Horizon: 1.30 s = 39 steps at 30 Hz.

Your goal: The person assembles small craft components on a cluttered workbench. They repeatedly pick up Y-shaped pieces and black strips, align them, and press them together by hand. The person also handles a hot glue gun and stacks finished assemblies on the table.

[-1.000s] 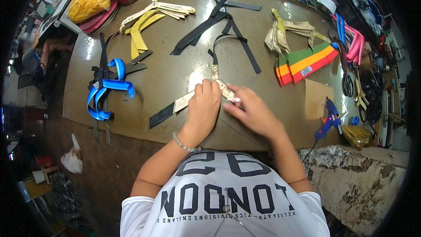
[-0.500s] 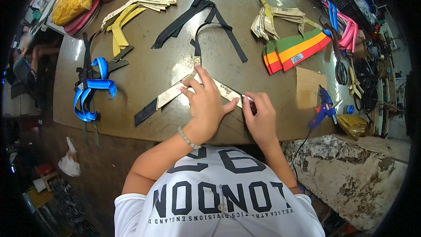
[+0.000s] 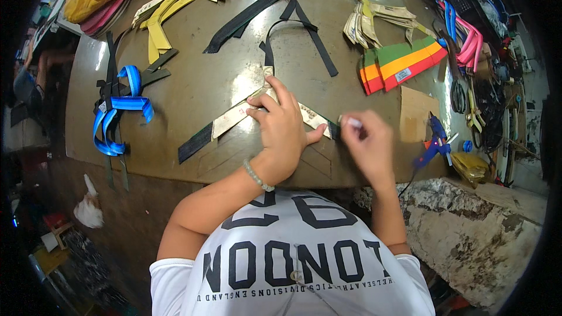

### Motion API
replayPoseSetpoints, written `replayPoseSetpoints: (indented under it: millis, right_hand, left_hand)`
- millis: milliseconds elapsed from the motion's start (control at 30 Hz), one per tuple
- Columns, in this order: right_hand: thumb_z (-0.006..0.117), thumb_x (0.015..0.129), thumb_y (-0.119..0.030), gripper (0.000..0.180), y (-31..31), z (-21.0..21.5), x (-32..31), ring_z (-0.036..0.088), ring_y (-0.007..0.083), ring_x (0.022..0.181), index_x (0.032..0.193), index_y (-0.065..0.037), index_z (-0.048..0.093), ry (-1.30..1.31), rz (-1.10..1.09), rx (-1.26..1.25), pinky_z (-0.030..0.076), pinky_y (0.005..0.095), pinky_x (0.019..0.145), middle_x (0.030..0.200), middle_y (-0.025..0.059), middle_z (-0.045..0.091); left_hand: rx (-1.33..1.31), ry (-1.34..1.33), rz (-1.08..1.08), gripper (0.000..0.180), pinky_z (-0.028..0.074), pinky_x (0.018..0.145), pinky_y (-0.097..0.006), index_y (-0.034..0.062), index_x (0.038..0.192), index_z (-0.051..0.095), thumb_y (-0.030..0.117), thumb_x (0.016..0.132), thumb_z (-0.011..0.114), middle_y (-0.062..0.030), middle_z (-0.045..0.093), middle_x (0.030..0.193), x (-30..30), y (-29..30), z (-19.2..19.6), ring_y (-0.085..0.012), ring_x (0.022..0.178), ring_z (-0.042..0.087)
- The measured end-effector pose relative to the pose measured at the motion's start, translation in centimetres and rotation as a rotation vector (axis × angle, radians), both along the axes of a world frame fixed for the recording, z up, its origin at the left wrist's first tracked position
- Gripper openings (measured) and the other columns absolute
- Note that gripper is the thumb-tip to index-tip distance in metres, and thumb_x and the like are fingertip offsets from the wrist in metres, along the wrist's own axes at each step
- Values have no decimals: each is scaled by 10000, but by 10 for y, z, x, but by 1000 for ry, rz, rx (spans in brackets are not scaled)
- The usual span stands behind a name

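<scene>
While your left hand [image 3: 281, 134] presses flat on V-shaped beige strap piece [image 3: 237, 118], right hand [image 3: 366, 143] at 3 o'clock pinches small white chalk-like bit [image 3: 353, 122]; one glossy brown counter [image 3: 193, 93].

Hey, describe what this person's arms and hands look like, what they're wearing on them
Both forearms are bare. The left hand has a pale beaded bracelet around its wrist. The right hand shows no rings or bands. Short white sleeves of a printed T-shirt cover the upper arms.

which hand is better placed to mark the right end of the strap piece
Right. The right hand pinches a small white thing beside the right end of the strap piece; the left hand lies flat on its middle, pinning it.
</scene>
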State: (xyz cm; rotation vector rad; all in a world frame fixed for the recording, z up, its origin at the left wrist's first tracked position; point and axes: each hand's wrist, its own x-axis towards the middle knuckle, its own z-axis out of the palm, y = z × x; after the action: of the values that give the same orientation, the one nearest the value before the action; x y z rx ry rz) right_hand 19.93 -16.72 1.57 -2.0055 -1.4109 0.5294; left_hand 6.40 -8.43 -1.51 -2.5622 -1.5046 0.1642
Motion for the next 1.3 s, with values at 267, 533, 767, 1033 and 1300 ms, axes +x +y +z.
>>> replayPoseSetpoints:
  millis: [267,533,767,1033,1300]
  right_hand:
    - [641,829,-47,184,140,-34,-1,598,301,880,1006,-27,687,-104,632,376,485,363,792,908,127,632]
    - [605,794,-122,281,142,-46,-1,594,263,908,1059,-64,676,-431,752,399,508,367,764,975,85,618]
    - [617,781,-59,278,133,-37,7,631,292,916,1049,-47,689,-397,700,434,522,375,778,1013,128,652]
    - [633,870,-73,149,131,-30,-34,648,365,791,997,-15,683,-39,588,308,524,408,702,905,172,671]
    - [595,873,-49,109,124,-21,-49,628,385,763,964,-24,650,-274,622,270,508,452,670,861,159,620]
  left_hand:
    - [2,-42,-11,1037,529,776,-462,-62,1174,595,833,653,552,-212,415,1419,-6,2,2,-388,929,539]
    - [15,-20,10,1023,530,779,-472,-25,1160,609,851,634,546,-194,435,1393,-4,2,-2,-395,939,552]
    - [49,-38,-1,1032,538,771,-476,-37,1156,607,851,635,545,-212,432,1390,-6,1,-4,-405,936,556]
    - [57,-198,-39,982,480,926,-466,-107,1295,501,714,761,574,-231,441,1403,-22,-6,-13,-432,1099,519]
    - [-96,-684,-85,752,256,1142,-485,-108,1389,382,421,899,596,-262,388,1452,-113,-38,-26,-376,1387,336]
